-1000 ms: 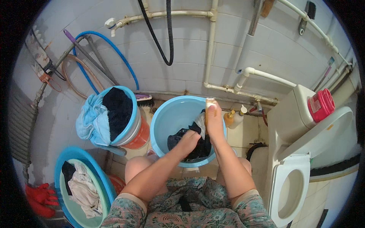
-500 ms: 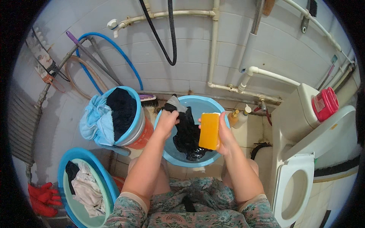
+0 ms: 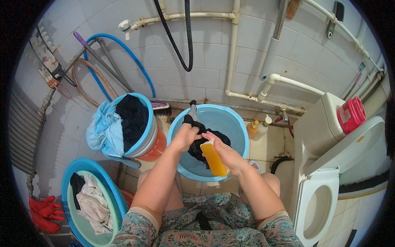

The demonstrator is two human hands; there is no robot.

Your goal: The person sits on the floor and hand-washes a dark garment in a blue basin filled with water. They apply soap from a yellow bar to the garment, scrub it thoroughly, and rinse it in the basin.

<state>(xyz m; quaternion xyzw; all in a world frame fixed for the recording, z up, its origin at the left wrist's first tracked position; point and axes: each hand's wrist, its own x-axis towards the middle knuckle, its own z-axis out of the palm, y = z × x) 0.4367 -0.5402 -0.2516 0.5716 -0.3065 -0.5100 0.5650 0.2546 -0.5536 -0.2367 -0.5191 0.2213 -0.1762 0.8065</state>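
A light-blue basin (image 3: 242,127) stands on the floor in front of me, holding water and black fabric. My left hand (image 3: 186,136) is closed on a black garment with a grey end (image 3: 192,110), which lies over the basin's left rim and runs down into the water. Closed round a large yellow-orange bar of soap (image 3: 214,159), my right hand (image 3: 226,153) is over the basin, its fingertips close to my left hand. The soap is tilted, with whitish lather on its upper end. The garment's lower part is partly hidden by my hands.
At left, a bucket (image 3: 151,119) holds dark clothes and a light-blue towel (image 3: 105,127). Nearer, nested tubs (image 3: 68,193) hold clothes beside red rubber gloves (image 3: 45,212). Two pump bottles (image 3: 261,127) stand right of the basin; a toilet (image 3: 302,206) is farther right.
My right hand has moved left toward my left hand, turning and tilting the soap. My left hand has shifted slightly right and down, still on the garment.
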